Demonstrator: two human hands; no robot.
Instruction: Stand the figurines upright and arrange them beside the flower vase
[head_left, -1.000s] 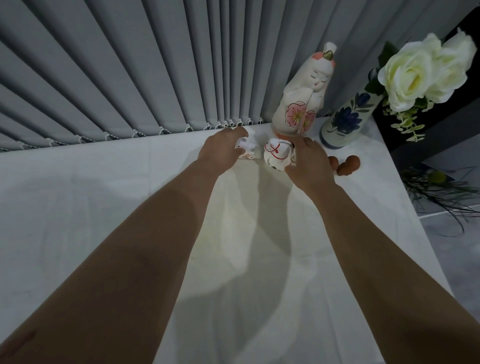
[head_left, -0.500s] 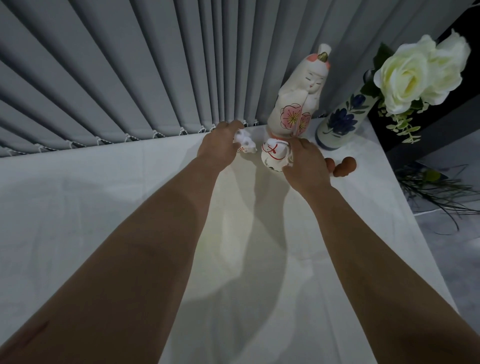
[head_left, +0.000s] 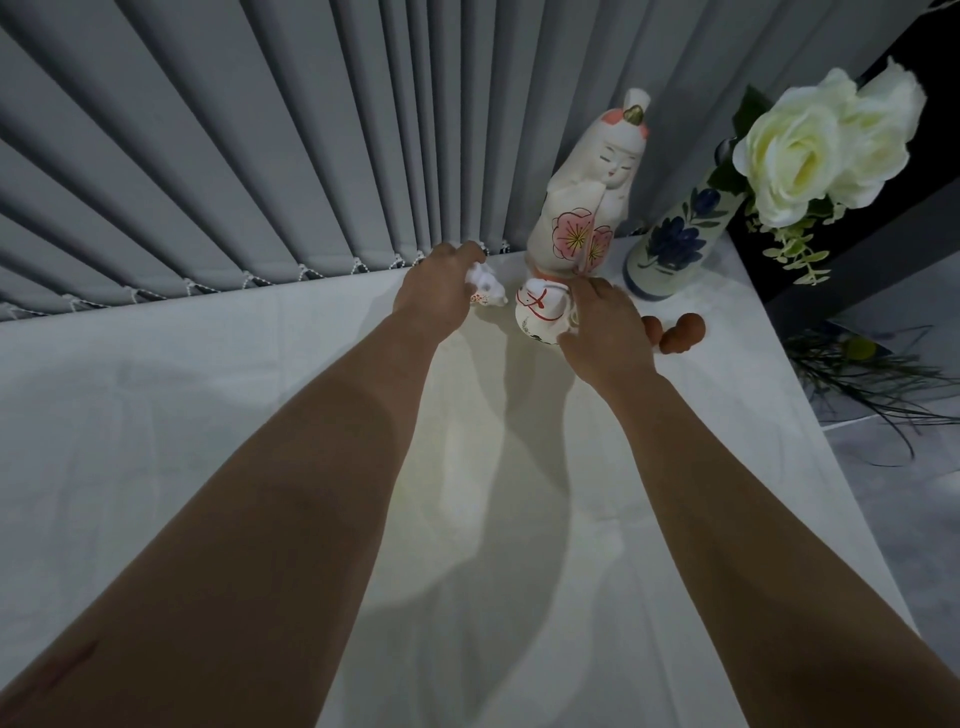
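Note:
A tall white doll figurine (head_left: 589, 192) with pink flowers stands upright at the back, just left of the blue-flowered vase (head_left: 675, 244) holding white roses (head_left: 815, 150). In front of the doll, my right hand (head_left: 602, 332) grips a round white figurine with red cord (head_left: 540, 312). My left hand (head_left: 441, 291) is closed around a small white figurine (head_left: 488, 286), mostly hidden by my fingers. A small brown figurine (head_left: 680, 332) lies on the white table (head_left: 156, 441) to the right of my right hand.
Grey vertical blinds (head_left: 260, 156) run along the table's back edge. The table's right edge falls away to a grey floor with dark green stems (head_left: 862, 374). A dark panel stands behind the vase.
Both hands stay on their figurines. The left hand's small figurine has shifted slightly toward the blinds; the round figurine has barely moved.

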